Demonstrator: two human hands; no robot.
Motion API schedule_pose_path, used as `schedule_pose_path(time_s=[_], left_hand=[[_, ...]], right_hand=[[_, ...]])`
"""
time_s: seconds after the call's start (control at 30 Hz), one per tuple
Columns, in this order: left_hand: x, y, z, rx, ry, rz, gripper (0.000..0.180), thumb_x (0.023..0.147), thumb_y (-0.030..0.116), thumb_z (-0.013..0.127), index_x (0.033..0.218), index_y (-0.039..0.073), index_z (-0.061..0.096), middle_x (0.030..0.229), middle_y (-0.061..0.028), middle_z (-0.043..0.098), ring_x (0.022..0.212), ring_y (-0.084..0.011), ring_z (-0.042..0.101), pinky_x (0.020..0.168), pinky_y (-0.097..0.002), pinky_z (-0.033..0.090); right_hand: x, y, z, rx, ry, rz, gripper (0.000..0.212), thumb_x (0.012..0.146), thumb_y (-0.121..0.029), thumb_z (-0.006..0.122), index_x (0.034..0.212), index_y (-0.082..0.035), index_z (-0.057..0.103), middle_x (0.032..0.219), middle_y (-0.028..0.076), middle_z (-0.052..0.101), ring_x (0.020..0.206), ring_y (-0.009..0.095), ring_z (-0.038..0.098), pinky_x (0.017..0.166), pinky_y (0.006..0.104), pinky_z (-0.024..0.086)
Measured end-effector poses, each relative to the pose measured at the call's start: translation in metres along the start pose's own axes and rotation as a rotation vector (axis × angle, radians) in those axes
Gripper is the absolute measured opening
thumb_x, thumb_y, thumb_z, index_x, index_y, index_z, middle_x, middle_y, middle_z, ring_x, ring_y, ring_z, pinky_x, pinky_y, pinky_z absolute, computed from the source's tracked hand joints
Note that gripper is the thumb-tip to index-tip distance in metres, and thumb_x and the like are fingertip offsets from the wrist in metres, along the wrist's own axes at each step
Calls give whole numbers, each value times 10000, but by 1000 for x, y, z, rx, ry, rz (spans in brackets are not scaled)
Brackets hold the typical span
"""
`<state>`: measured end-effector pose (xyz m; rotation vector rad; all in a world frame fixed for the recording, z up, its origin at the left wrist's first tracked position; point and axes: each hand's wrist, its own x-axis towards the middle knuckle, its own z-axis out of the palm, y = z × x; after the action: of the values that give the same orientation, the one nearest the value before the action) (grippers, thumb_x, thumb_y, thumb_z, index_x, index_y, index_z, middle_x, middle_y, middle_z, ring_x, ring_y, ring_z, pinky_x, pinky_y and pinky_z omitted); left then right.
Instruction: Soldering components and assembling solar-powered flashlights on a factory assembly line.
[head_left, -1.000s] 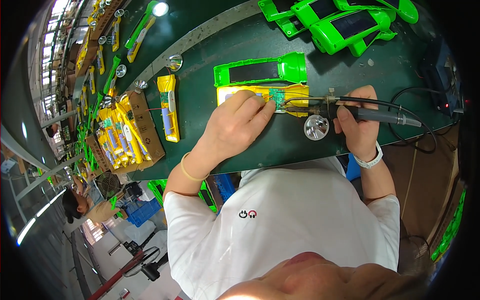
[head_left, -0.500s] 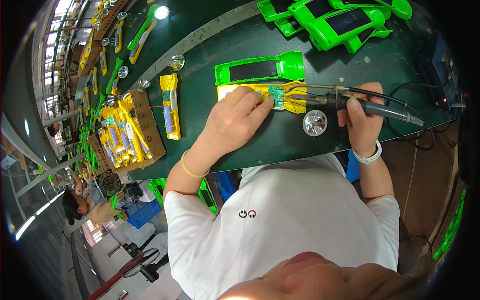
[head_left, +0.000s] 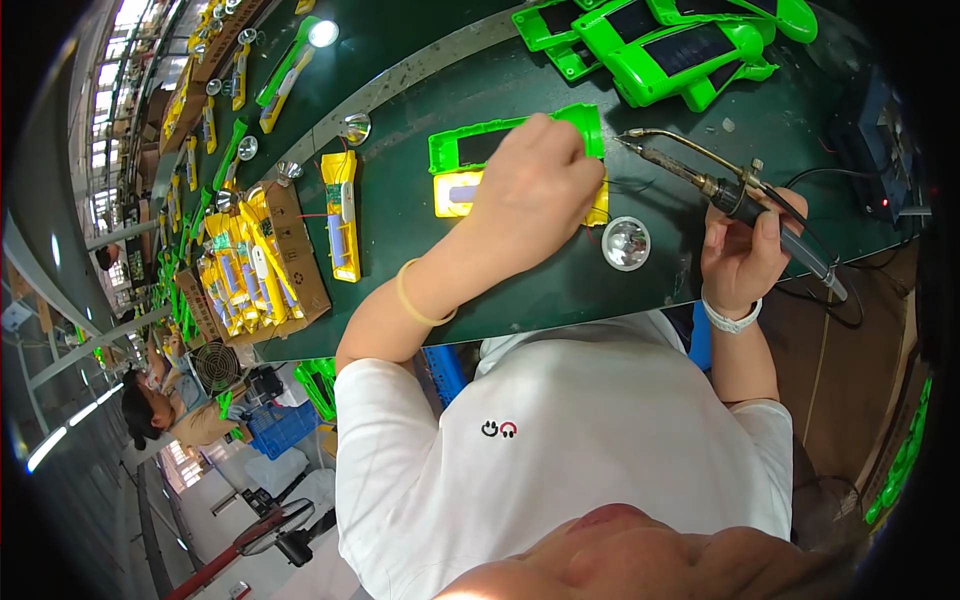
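My right hand [head_left: 745, 250] is closed around the dark handle of a soldering iron [head_left: 735, 198], with a thin metal tube along it. Its tip points up and left, raised clear of the work. My left hand [head_left: 540, 190] is curled over a yellow flashlight insert [head_left: 447, 193] with a purple battery. The fingertips are hidden behind the hand, so whatever they pinch cannot be made out. Just beyond lies a green flashlight shell [head_left: 455, 150] with a dark panel, partly covered by the hand. A round silver reflector [head_left: 626, 244] rests near the insert's right end.
Left of my left arm lies another yellow insert [head_left: 343, 215], beside a cardboard box [head_left: 305, 270] packed with more. Green shells [head_left: 680, 50] are heaped at the far right. A dark box with a red light [head_left: 880, 150] stands at the right edge. Another person [head_left: 160, 405] is at far left.
The soldering iron has lifted off the insert's circuit board, and my right hand has moved right and down. My left hand has shifted right and up, now covering the board.
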<state>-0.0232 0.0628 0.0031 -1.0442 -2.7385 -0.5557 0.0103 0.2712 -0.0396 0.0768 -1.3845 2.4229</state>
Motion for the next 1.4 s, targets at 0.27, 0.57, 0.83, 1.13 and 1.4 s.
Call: schedule_pose_path(time_s=[0.27,0.57,0.83,1.13,1.4], left_hand=[[-12,4,15,-142,157,-252,134,742,50,648,856,39,578,635,-67,460,576,-210,455,539,-320,383],[-29,-15,9,-119,201,-223,154,711,24,639,853,58,588,781,-76,530,769,-252,502,672,-333,417],[-33,-23,5,-127,367,-289,80,746,29,610,823,50,602,854,-99,592,815,-274,548,696,-352,445],[-36,-27,-3,-195,5,-232,93,714,86,650,798,64,615,724,-94,591,691,-272,574,621,-341,466],[-28,-17,-4,-25,-105,-400,123,701,192,659,764,91,626,699,-92,600,675,-276,594,578,-377,459]], right_hand=[[3,-6,6,-5,64,34,275,856,-246,529,978,-60,368,712,118,508,428,147,448,381,229,361],[4,-4,5,-35,5,56,244,866,-221,513,980,-57,372,668,108,502,412,137,435,368,221,327],[5,-2,4,-72,-54,90,231,865,-216,525,944,-58,376,632,92,490,420,127,443,379,204,329],[-1,0,13,-266,-175,244,254,831,-137,601,924,-53,381,712,59,487,471,101,466,423,203,383],[1,8,14,-160,-27,83,243,842,-147,566,975,-48,388,678,50,454,454,146,474,419,238,397]])
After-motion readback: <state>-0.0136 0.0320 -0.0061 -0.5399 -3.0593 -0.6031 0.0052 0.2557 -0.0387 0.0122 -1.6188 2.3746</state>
